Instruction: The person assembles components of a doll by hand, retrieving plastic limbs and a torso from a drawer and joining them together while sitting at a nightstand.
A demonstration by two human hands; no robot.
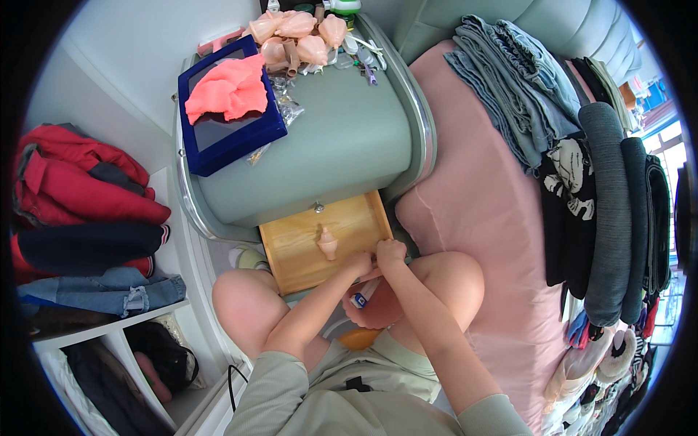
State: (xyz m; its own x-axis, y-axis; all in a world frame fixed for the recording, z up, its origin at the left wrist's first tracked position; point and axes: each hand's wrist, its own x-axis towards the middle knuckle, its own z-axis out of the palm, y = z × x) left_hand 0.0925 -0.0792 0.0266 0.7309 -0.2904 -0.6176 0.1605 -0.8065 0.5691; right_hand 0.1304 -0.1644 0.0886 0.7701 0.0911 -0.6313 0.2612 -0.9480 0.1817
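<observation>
My left hand (pixel 361 264) and my right hand (pixel 390 251) are close together at the near right corner of a pulled-out wooden drawer (pixel 291 265). The fingers of both are closed, and what lies between them is mostly hidden; a pinkish edge shows below. Under my hands, between my knees, sits a pink rounded container (pixel 385 309). A small white and blue item (pixel 360 299) lies in it. In the drawer, left of my hands, rests a small peach-coloured, vase-like piece (pixel 327 243) with a narrow end.
Above the drawer is a grey-green nightstand (pixel 334 138) bearing a blue frame-like tray (pixel 189 149), a coral cloth (pixel 229 87) and several peach pieces (pixel 297 24). Folded jeans (pixel 502 87) lie on the pink bed (pixel 472 196) at right. A clothes shelf (pixel 163 218) stands left.
</observation>
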